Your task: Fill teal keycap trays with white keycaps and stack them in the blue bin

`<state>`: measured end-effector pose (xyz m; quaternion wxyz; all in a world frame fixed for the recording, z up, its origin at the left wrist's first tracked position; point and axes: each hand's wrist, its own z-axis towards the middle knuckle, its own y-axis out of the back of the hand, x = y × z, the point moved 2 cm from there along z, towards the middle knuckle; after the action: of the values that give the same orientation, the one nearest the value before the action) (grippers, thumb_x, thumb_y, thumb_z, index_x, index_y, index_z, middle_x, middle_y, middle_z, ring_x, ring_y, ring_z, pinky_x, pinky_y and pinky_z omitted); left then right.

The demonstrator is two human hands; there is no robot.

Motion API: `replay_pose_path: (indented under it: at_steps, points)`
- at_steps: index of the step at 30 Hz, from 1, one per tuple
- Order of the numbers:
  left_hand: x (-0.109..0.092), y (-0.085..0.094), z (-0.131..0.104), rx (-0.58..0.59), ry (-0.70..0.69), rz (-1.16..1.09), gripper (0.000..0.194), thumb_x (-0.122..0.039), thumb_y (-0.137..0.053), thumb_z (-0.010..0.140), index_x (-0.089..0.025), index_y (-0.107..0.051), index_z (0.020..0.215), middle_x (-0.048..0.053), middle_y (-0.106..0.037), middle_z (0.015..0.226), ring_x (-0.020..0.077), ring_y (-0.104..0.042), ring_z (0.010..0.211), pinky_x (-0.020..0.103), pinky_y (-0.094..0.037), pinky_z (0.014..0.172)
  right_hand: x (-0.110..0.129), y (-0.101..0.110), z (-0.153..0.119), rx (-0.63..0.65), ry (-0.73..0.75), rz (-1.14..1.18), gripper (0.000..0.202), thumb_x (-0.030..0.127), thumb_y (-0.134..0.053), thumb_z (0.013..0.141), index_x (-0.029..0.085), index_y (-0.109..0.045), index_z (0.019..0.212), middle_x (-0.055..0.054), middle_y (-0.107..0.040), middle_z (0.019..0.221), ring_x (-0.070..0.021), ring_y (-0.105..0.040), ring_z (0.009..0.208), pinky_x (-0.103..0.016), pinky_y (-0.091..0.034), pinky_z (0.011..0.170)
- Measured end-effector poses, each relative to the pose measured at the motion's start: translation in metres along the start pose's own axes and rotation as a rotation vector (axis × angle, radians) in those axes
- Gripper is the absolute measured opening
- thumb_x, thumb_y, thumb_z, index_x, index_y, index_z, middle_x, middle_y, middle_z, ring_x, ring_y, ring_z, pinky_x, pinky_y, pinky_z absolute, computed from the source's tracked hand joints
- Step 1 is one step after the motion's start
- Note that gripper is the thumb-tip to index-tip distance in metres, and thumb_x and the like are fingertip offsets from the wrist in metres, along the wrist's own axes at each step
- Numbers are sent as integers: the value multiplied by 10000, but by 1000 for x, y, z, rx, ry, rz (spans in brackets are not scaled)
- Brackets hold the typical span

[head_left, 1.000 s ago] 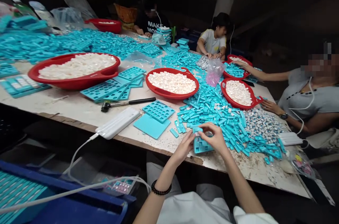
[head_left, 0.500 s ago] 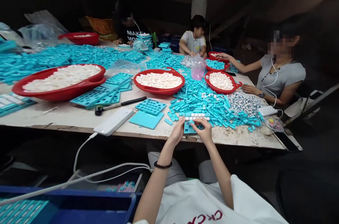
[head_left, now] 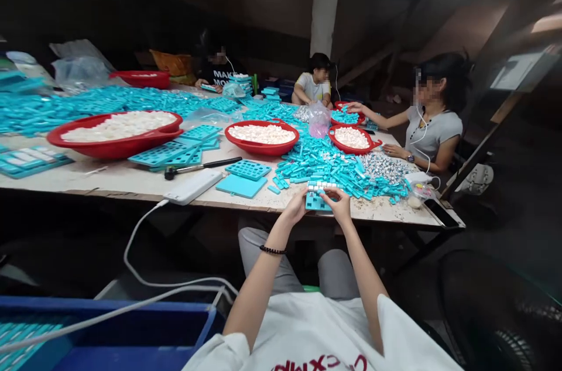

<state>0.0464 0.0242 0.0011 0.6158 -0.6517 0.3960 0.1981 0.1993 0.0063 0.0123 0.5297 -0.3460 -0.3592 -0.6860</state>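
Observation:
My left hand (head_left: pixel 295 208) grips the left edge of a turquoise plastic tray (head_left: pixel 314 202) with square openings. A row of white blocks (head_left: pixel 322 185) lies along the tray's far side. My right hand (head_left: pixel 339 207) is closed at the tray's right side, its thumb and fingertips on the top face; whether a small piece is pinched there I cannot make out. The tray is held just above the table's front edge. Right behind it spreads a pile of loose turquoise pieces (head_left: pixel 316 163). Another holed tray (head_left: pixel 248 169) and a flat turquoise plate (head_left: pixel 241 185) lie to the left.
Red baskets of white pieces (head_left: pixel 262 148) (head_left: pixel 114 146) stand behind and left. A white power bank (head_left: pixel 193 186) and a black-handled tool (head_left: pixel 204 168) lie near the front edge. Co-workers sit across and at right (head_left: pixel 432 137). A blue crate (head_left: pixel 132 353) stands lower left.
The camera view has tilted up and turned slightly. My right fingertips have shifted a little to the right on the tray. My left hand keeps its hold.

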Motion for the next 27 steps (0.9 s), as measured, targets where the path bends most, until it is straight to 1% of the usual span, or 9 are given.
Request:
replay_pose_path:
  at_steps: [3,7,9,13,16,19,23,25,27]
  points:
    - [2,1,3,-1,8,6,276,-349,-633,981,-144,-643,1166,78,-688,1125,191,-688,927,380,-596,807,-3,-4,3,24,30,17,393,530,-733,797,157,-758,920,-106,-765,943,-225,-738,824,-341,-626,773]
    - [3,8,6,-2,9,6,293,-362,-624,986,-148,-639,1185,85,-681,1160,201,-685,969,397,-594,837,-8,-24,5,67,55,26,318,471,-737,817,184,-774,952,-88,-760,1004,-208,-732,819,-340,-626,792]
    - [4,10,8,-2,11,5,296,-364,-602,997,-143,-640,1190,91,-691,1161,205,-692,980,404,-591,852,-9,-31,4,72,72,12,287,455,-744,814,204,-781,949,-76,-752,1018,-201,-721,812,-339,-621,791]
    - [4,10,9,8,9,16,300,-325,-519,1020,-133,-655,1207,116,-737,1114,233,-712,1004,375,-591,855,-10,-33,2,59,120,-27,266,453,-720,836,224,-791,951,-73,-727,1006,-194,-698,783,-332,-614,753]
    - [3,9,9,42,-3,41,338,-364,-515,1008,-130,-692,1175,130,-764,1061,265,-722,1004,359,-597,822,-13,-32,3,57,162,-42,256,441,-702,853,225,-796,954,-75,-709,972,-193,-689,765,-331,-608,734]
    - [4,9,8,75,-44,72,344,-405,-595,960,-126,-721,1116,126,-777,1014,272,-726,980,349,-594,799,-17,-32,4,66,192,-51,230,417,-698,858,230,-798,949,-72,-699,951,-193,-681,757,-332,-602,726]
    - [6,8,6,102,-110,126,310,-360,-781,820,-121,-744,1015,110,-780,965,251,-725,951,307,-570,797,-18,-30,6,85,205,-56,225,396,-681,867,222,-795,953,-73,-694,932,-193,-674,755,-324,-594,705]
    - [8,9,6,101,-128,156,333,-378,-821,779,-120,-748,977,108,-776,944,246,-724,930,303,-561,786,-17,-29,7,96,203,-56,231,397,-676,868,217,-796,949,-75,-696,929,-188,-671,740,-317,-592,690]
    - [9,10,5,82,-144,188,345,-406,-815,792,-119,-745,971,108,-768,944,237,-719,915,309,-557,782,-17,-27,7,105,194,-55,232,406,-682,865,221,-798,943,-72,-700,926,-183,-670,728,-311,-593,686]
